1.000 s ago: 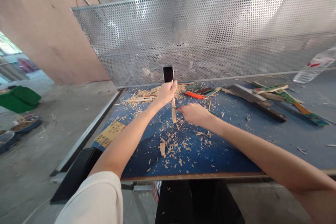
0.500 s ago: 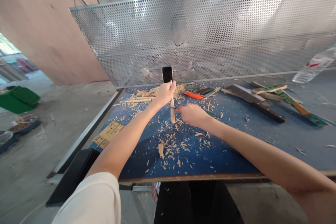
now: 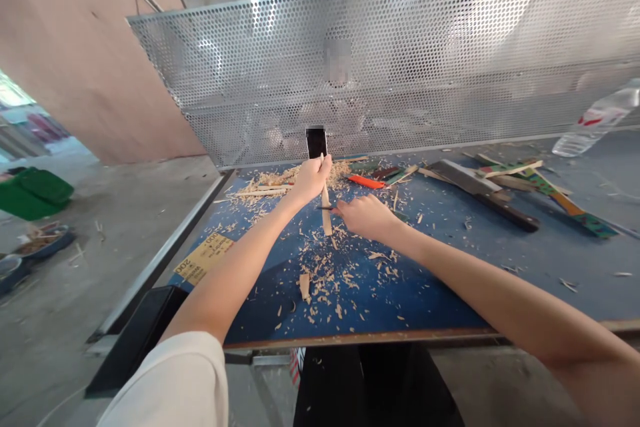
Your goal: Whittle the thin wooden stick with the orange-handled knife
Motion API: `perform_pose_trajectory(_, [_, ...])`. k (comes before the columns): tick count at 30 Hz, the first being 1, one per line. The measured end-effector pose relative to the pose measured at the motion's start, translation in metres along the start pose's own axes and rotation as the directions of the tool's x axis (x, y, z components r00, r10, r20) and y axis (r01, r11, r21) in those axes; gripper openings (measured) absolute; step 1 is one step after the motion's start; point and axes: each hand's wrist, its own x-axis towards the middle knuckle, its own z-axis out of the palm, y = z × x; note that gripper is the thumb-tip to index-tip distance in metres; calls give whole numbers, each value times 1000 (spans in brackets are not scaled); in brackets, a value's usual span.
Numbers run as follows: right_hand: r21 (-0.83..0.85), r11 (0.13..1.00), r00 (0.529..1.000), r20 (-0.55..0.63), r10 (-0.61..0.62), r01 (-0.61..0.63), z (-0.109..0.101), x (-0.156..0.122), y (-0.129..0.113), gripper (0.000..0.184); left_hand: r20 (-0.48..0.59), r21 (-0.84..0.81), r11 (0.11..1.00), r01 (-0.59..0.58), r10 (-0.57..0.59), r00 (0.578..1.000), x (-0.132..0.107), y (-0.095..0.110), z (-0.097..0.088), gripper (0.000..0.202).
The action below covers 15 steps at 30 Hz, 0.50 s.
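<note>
My left hand (image 3: pixel 311 177) grips the top of a pale wooden stick (image 3: pixel 327 215) that stands nearly upright with its lower end on the blue table top (image 3: pixel 450 267). My right hand (image 3: pixel 366 217) is closed on a small knife whose dark blade (image 3: pixel 325 207) lies across the stick about halfway down. Wood shavings (image 3: pixel 340 273) are scattered on the table below and in front of both hands.
A phone (image 3: pixel 316 143) leans upright against the perforated metal screen (image 3: pixel 400 60) behind the stick. To the right lie an orange cutter (image 3: pixel 367 181), a large cleaver (image 3: pixel 480 192), painted wooden strips (image 3: pixel 560 197) and a plastic bottle (image 3: pixel 595 121). A green bin (image 3: pixel 33 192) stands on the floor at left.
The blade has slid slightly across the stick while both hands stay in place. The view has shifted a little.
</note>
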Motion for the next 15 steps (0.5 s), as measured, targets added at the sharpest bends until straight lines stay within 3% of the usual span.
perform_pose_trajectory(3, [19, 999, 997, 65, 30, -31, 4, -3, -5, 44, 9, -5, 1000, -4, 4, 1000, 0, 0, 0, 62])
perform_pose_trajectory(6, [10, 996, 978, 189, -92, 92, 2, -10, -2, 29, 23, -22, 1000, 12, -12, 1000, 0, 0, -2, 60])
perform_pose_trajectory(8, [9, 991, 977, 168, -132, 132, -3, -14, 8, 34, 34, -36, 999, 23, -22, 999, 0, -1, -3, 58])
perform_pose_trajectory(12, [-14, 994, 994, -40, 105, -106, -14, -14, 49, 44, 35, -32, 999, 25, -24, 999, 0, -4, -6, 57])
perform_pose_trajectory(15, [8, 971, 970, 30, 240, -240, -13, -12, 85, 58, 63, -49, 998, 32, -29, 998, -1, -6, -7, 59])
